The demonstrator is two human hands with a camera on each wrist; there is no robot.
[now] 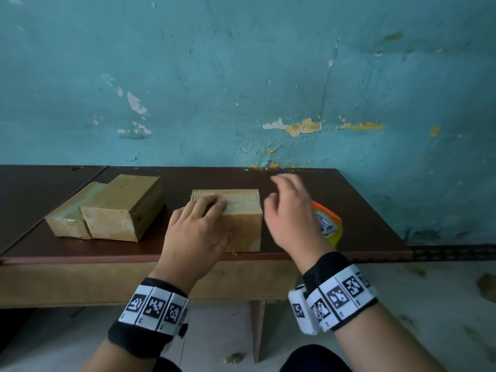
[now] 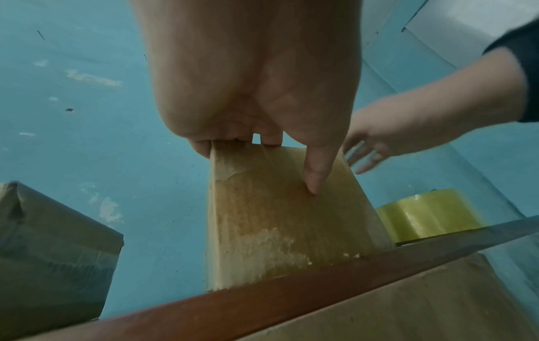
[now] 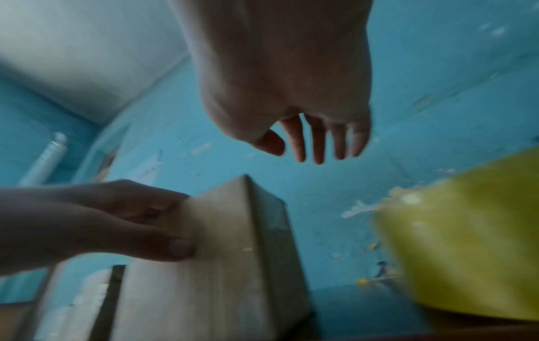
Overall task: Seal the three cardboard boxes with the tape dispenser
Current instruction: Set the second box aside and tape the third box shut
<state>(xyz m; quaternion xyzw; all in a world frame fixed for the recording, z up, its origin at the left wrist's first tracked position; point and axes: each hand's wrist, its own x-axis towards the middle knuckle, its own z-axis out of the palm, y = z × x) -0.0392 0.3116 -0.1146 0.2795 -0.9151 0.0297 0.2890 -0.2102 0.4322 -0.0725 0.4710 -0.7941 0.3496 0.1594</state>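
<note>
Head view: left hand (image 1: 198, 226) grips the near-left top edge of the middle cardboard box (image 1: 241, 213) on the bench (image 1: 362, 210), fingers laid over the top, thumb on the front face. Right hand (image 1: 290, 213) is in the air just right of that box, fingers loosely spread, holding nothing. The tape dispenser (image 1: 328, 222), orange with a yellowish roll, sits just beyond and partly under the right hand. Two more boxes (image 1: 107, 210) lie well left of the left hand, touching each other.

Left wrist view: shows what the head view doesn't: shiny tape already on the box front, thumb (image 2: 316, 170) flat against it.

Right wrist view: blurred; open fingers (image 3: 318, 140) above the box corner, roll at lower right.

Handling guess: the box looks light and stiff, taped faces slick, so hold it by the edges. Take the dispenser by its body; the handle is hidden.
</note>
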